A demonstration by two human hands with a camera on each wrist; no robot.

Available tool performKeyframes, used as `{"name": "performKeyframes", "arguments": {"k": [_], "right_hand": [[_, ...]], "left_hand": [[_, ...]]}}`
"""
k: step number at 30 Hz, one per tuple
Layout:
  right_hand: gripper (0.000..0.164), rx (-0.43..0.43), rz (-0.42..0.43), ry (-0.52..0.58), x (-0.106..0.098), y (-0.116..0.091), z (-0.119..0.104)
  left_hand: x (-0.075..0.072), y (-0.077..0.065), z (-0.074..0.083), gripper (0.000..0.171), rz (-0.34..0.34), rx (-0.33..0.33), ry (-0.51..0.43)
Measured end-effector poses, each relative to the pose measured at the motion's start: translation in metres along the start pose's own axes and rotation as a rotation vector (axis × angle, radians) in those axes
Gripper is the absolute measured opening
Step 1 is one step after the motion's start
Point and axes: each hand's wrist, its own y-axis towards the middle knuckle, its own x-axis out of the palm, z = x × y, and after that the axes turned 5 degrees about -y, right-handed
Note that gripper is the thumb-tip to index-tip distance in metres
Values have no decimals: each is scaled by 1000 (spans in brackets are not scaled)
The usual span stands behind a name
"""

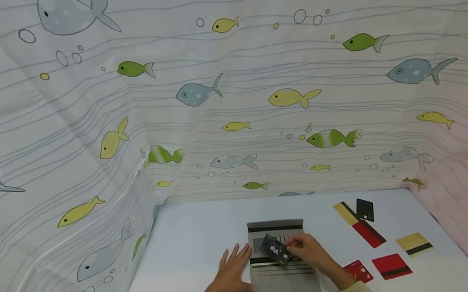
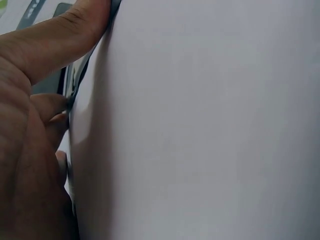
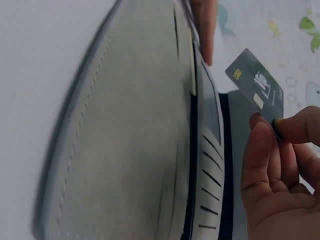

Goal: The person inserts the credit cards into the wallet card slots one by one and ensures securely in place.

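A grey card wallet (image 1: 285, 284) with rows of slots lies unfolded in front of me on the table. My right hand (image 1: 310, 249) pinches a black VIP card (image 1: 274, 249) by one corner, thumb against fingers, and holds it over the wallet's upper half. The right wrist view shows that card (image 3: 260, 82) tilted, its chip and lettering visible, apart from the slots. My left hand (image 1: 233, 276) rests with fingers spread along the wallet's left edge. Up close in the left wrist view, the thumb (image 2: 65, 37) of that hand touches the edge.
To the right lie several loose cards: a black card (image 1: 365, 209), gold cards (image 1: 415, 244) and red cards (image 1: 392, 265), some overlapping. Another red card (image 1: 358, 270) is partly behind my right forearm. A fish-patterned curtain (image 1: 258, 139) surrounds the white table (image 1: 184, 243).
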Motion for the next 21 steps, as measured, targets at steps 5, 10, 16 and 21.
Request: {"name": "performKeyframes", "arguments": {"k": [5,10,16,21], "right_hand": [[12,-13,-11,-29,15,6,4],[12,-72,-33,-58,26,8,2],[11,-125,-20,-120,36,12,3],[12,-136,-21,-124,41,13,6]], "left_hand": [[-1,1,-1,120,5,-3,-4],[0,0,1,119,3,-24,-25],[1,0,0,118,11,-11,-28],[0,0,1,115,22,6,-31]]}}
